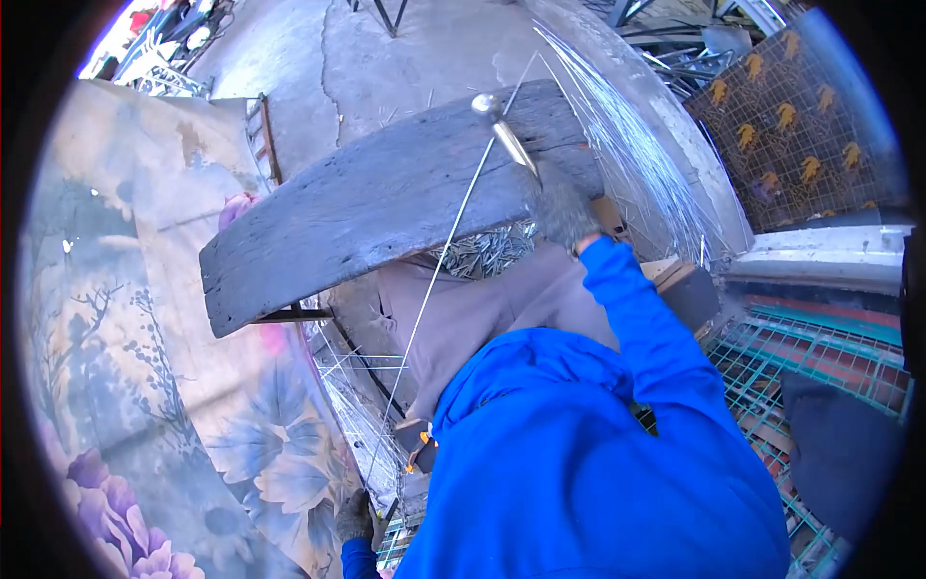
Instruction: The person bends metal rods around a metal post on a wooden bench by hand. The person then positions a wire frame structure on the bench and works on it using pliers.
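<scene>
My right hand (564,210), in a dark grey work glove, is closed round a shiny metal bar with a ball-shaped end (509,145), held over the dark wooden bench (357,207). What the bar's lower end joins is hidden by the glove. A long thin metal rod (439,261) crosses the bench and passes under the bar. Its near end runs down to my left hand (354,518), also gloved, low at the left beside my body. The left fingers look wrapped round the rod, though they show only small.
Short cut metal pieces (487,253) lie heaped between my legs and the bench. Bundles of long thin rods (627,135) rest at the right. A flowered sheet (164,318) spreads at the left. Green wire mesh (830,352) lies at the right, with a dark cloth (839,454) over it.
</scene>
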`<state>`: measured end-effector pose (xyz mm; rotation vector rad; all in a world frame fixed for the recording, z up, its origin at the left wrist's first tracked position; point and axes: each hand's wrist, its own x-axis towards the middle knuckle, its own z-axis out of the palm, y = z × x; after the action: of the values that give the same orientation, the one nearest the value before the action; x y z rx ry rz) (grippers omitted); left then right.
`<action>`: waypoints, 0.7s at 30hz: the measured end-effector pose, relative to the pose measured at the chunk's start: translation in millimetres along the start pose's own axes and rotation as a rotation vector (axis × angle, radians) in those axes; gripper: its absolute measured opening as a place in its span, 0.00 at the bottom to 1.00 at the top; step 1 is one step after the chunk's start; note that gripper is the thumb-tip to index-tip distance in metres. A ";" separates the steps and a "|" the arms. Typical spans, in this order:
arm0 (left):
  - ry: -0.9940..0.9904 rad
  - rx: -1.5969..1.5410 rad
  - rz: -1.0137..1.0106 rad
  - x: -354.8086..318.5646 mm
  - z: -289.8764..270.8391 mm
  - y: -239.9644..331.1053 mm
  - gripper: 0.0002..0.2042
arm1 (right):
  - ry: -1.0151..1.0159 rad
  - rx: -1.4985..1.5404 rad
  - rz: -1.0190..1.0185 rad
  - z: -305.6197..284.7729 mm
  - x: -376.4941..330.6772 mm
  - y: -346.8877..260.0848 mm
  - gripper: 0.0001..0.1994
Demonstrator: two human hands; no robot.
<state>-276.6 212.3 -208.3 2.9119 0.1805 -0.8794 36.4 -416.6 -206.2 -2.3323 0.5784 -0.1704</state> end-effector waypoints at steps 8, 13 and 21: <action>-0.007 -0.025 -0.004 -12.9 1.8 1.0 0.11 | -0.065 -0.100 -0.102 -7.4 10.7 -2.7 0.28; 0.017 -0.071 -0.050 -23.5 9.6 1.4 0.11 | -0.019 -0.128 -0.020 -13.1 16.2 -9.5 0.19; 0.116 -0.056 -0.027 -43.9 23.1 -17.8 0.10 | 0.011 -0.135 -0.123 -27.4 26.8 -2.9 0.27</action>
<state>-327.9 223.3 -204.0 2.9152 0.2491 -0.6979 53.6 -443.8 -185.3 -2.5015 0.4643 -0.2071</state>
